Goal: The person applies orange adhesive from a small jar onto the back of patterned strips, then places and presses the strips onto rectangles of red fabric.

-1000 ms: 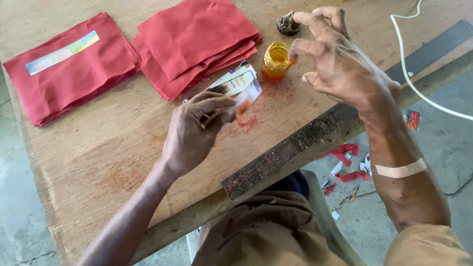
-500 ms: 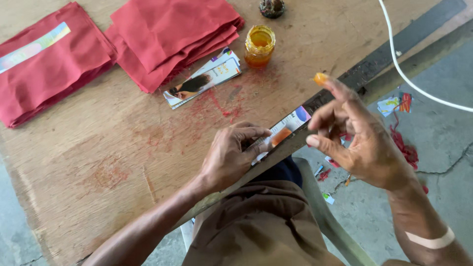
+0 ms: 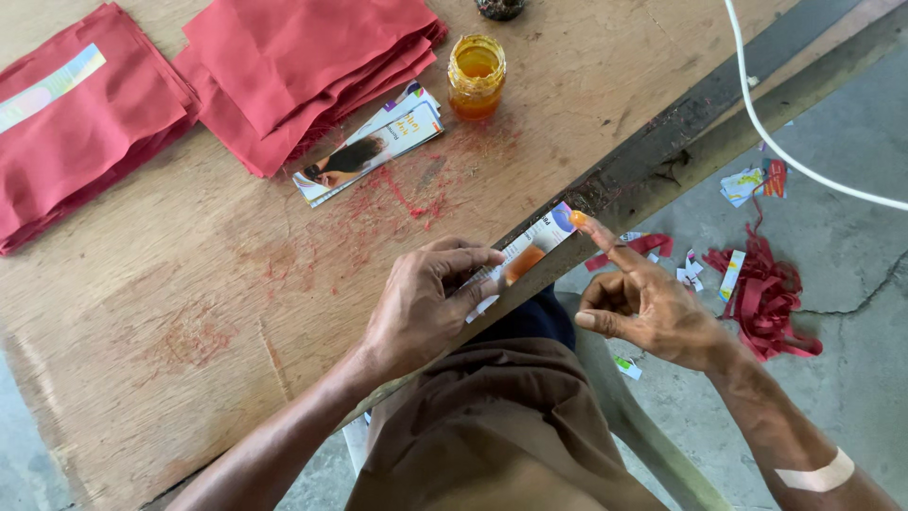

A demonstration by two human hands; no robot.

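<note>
Holding a printed paper strip (image 3: pixel 525 255) at the near edge of the wooden worktop (image 3: pixel 170 284), the left hand (image 3: pixel 421 308) pinched the strip's near end between thumb and fingers. The right hand (image 3: pixel 643 303), grasping nothing, had its other fingers curled and its forefinger extended, the orange-smeared tip touching the strip's far end. A second before, that hand had been raised beside the open jar of orange paste (image 3: pixel 476 76); half a second before, it was in mid-air with paste on the fingertip. It had since come down onto the strip, which suggested that pasting had begun. Beyond the strip lay a small stack of printed cards (image 3: pixel 374 151), with two piles of red cloth pieces (image 3: pixel 284 66) farther off. Red and printed scraps (image 3: pixel 766 293) littered the floor right of the strip.
</note>
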